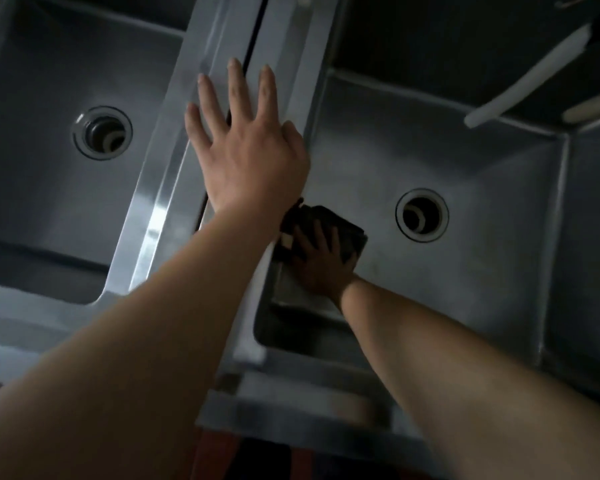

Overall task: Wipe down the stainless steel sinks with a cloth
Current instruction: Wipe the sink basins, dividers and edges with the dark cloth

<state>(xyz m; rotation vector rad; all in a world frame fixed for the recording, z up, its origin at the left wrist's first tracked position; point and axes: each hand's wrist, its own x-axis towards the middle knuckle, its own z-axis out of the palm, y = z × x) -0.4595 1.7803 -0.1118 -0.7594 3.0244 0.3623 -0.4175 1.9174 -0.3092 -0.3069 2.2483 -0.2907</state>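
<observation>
The dark cloth [340, 230] lies flat on the floor of the right sink [492, 188], in its near left part, hard against the left wall and well to the left of the round drain [422, 215]. The right hand [321, 261] lies on top of the cloth with its fingers spread and laid flat over the fabric, pressing it down rather than curling round it; part of the cloth shows beyond the fingertips and part is hidden behind the other wrist. The left hand [246, 147] rests palm down on the steel divider [222, 98] between the two basins, fingers straight and fanned apart, holding nothing, its thumb side at the rim of the right sink. A dark seam runs along the divider beneath the middle fingers. The left sink [42, 174] sits on the far side of that divider, with its own round drain [102, 132] showing a pale ring inside. Both bare forearms reach in from the lower edge of the view, the left crossing over the divider. At the upper right a pale hose or tube [530, 77] slants down over the back edge of the right sink, with a second pale piece just beside it at the frame's edge. The picture is dim and slightly blurred.
</observation>
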